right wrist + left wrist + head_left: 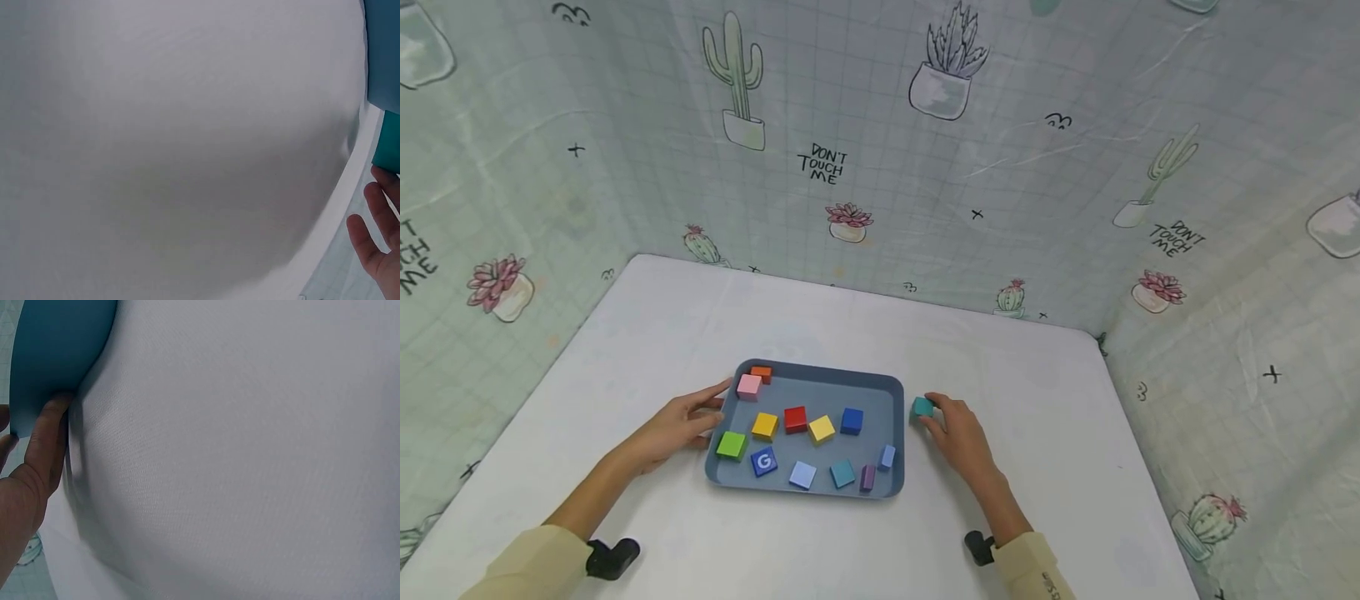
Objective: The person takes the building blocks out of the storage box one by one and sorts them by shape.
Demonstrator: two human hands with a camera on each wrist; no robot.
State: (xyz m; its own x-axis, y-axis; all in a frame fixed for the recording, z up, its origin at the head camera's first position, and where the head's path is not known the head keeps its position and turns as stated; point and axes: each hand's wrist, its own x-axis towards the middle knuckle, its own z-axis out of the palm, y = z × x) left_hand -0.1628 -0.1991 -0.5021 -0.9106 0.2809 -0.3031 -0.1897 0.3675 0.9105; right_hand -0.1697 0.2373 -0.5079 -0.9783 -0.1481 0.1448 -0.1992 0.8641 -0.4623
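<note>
A blue-grey tray (880, 398) lies on the white table with several coloured blocks in it. My left hand (673, 429) is at its left side, fingers spread along the rim and outer wall. In the left wrist view a finger touches the tray's wall (62, 350) low down near the table. Just off the tray's right edge, my right hand (957, 433) pinches a teal cube (921, 407) between thumb and index finger. The right wrist view shows only part of that teal cube (389, 144), at a fingertip, with the other fingers held apart from it.
Inside the tray sit a green block (732, 446), a red block (795, 420), a blue block (852, 421), a pink block (748, 387) and a purple block (868, 478), among others. A patterned cloth (895, 167) hangs around the table's back and sides.
</note>
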